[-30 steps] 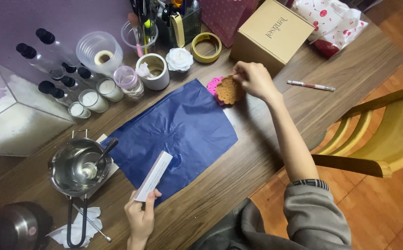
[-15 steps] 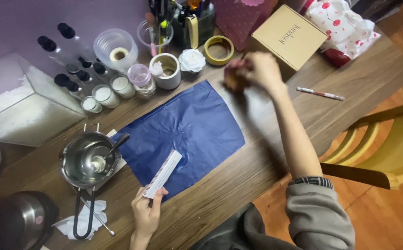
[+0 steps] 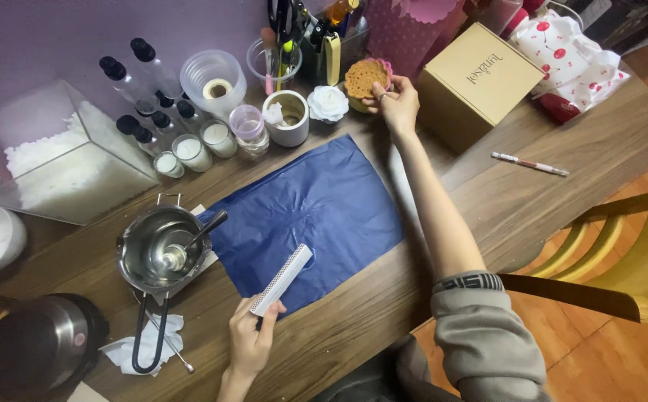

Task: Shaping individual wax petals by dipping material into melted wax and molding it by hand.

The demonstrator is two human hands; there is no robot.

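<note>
Coaster [image 3: 365, 77] lifted farther back, box [image 3: 281, 279] unmoved

Two bare hands, no gloves. Right hand [image 3: 397, 106]: small ring on one of fingers [image 3: 380, 95]. Right arm bare up to elbow. Grey sleeve [image 3: 488, 335] pushed up there, soft and baggy, like sweatshirt. Sleeve cuff [image 3: 467, 282] ribbed, with dark stripe pattern around it. Left hand [image 3: 251, 341]: bare wrist, no sleeve showing, no watch.

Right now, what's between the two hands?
Head view: mostly the blue sheet on the table, between the left hand with its white strip and the right hand.
</note>
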